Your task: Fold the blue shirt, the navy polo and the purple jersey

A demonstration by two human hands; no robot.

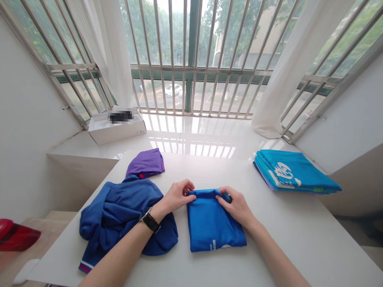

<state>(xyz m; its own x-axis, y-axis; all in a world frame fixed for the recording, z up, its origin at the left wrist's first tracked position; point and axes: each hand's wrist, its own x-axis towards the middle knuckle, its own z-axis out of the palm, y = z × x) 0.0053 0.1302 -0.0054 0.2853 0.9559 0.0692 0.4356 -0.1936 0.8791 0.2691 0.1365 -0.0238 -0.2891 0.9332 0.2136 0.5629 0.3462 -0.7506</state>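
A folded blue shirt [213,225] with small white print near its front edge lies flat on the table before me. At its far left corner, my left hand [178,195] pinches the edge between thumb and fingers; a black-strapped watch is on that wrist. My right hand [236,206] grips the far right corner, its thumb on top of the cloth and the other fingers partly hidden behind the edge. Under and beside my left forearm is a crumpled dark blue garment [122,208] with a red-and-white striped trim. Just beyond it lies a purple folded cloth [148,162].
A stack of folded clothes [295,169], turquoise on top, sits at the table's right. On the windowsill at the back left stands an open white box [117,132] with a blurred dark item. White curtains hang beside the barred window. Low at the left is a red object [11,236].
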